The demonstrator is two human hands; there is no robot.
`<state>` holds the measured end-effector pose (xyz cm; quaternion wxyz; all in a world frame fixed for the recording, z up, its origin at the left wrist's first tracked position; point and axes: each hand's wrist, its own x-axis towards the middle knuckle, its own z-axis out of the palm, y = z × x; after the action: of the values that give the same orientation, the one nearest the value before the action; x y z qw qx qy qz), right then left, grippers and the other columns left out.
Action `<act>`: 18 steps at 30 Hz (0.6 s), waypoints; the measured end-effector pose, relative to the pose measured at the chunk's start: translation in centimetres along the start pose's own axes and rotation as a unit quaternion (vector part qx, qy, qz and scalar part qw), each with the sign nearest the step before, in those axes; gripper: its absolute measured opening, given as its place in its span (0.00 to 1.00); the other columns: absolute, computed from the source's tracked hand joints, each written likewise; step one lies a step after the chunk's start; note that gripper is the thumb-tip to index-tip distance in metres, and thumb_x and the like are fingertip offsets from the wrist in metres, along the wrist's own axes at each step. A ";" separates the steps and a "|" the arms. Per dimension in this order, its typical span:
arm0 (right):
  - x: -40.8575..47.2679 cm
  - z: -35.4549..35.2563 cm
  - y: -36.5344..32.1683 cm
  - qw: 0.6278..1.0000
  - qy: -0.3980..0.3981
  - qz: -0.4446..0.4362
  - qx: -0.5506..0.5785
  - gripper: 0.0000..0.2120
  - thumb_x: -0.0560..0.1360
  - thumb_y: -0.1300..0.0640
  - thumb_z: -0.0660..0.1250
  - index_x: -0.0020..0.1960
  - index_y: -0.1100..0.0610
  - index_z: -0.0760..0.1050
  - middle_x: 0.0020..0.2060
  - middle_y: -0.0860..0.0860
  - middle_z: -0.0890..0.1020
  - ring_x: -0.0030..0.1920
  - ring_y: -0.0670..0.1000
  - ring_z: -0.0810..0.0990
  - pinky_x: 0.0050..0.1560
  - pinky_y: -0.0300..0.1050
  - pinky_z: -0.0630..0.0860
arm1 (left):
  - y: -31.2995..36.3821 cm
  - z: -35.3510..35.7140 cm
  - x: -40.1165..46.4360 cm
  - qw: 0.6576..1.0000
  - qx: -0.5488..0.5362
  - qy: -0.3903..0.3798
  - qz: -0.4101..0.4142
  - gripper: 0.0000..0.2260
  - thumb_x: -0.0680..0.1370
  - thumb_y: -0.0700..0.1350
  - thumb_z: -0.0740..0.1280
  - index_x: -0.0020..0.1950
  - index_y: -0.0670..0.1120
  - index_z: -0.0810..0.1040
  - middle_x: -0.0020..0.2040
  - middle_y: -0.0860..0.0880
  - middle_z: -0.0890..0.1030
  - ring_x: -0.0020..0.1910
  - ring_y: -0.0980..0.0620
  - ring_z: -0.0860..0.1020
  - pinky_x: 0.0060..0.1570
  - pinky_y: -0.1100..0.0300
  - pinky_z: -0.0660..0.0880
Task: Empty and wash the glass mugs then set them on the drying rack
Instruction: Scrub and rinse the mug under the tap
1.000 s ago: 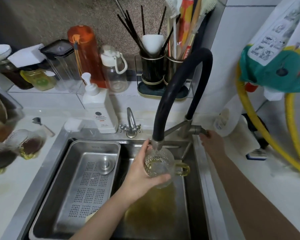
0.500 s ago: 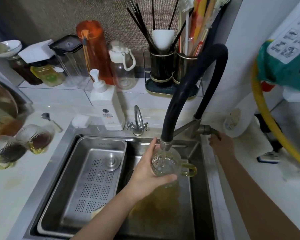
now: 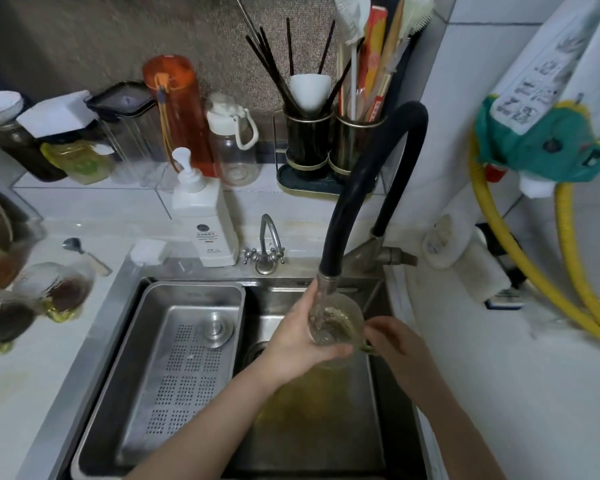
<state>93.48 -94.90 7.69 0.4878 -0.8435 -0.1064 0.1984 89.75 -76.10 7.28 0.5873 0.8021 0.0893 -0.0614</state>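
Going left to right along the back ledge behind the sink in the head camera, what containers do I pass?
Yellow-lidded jar → black-lidded clear canister → orange bottle → clear bottle with white lid → two dark utensil holders.

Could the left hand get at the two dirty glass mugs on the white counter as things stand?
Probably not yet: the left hand has its grip on the clear glass mug under the tap. The path to the two dirty glass mugs looks open.
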 end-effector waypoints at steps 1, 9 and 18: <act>-0.5 0.2 0.3 1.000 -0.006 0.011 0.000 0.07 0.78 0.55 0.63 0.49 0.43 0.73 0.45 0.43 0.81 0.47 0.41 0.80 0.49 0.36 0.77 | 0.1 -0.2 -0.3 1.000 -0.005 -0.007 0.001 0.50 0.60 0.55 0.80 0.75 0.58 0.56 0.65 0.60 0.73 0.65 0.62 0.71 0.69 0.59 0.67; -1.2 1.9 0.5 0.996 0.061 0.050 0.039 0.03 0.77 0.51 0.65 0.47 0.43 0.76 0.45 0.48 0.83 0.48 0.51 0.82 0.56 0.55 0.78 | 0.5 -1.2 -0.2 0.999 0.006 0.023 0.027 0.36 0.65 0.50 0.78 0.66 0.64 0.62 0.58 0.64 0.68 0.62 0.62 0.69 0.64 0.64 0.67; -2.3 4.8 -1.5 0.991 0.123 0.033 0.049 0.03 0.76 0.54 0.66 0.46 0.46 0.76 0.40 0.42 0.81 0.41 0.40 0.78 0.37 0.24 0.70 | -1.9 -1.4 -1.8 0.992 -0.081 0.090 0.022 0.32 0.66 0.44 0.78 0.67 0.55 0.70 0.61 0.57 0.75 0.59 0.65 0.73 0.57 0.67 0.74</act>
<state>89.33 -91.22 7.37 0.5307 -0.8399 -0.0075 0.1138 87.62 -74.33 6.31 0.6409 0.7562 0.1285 0.0316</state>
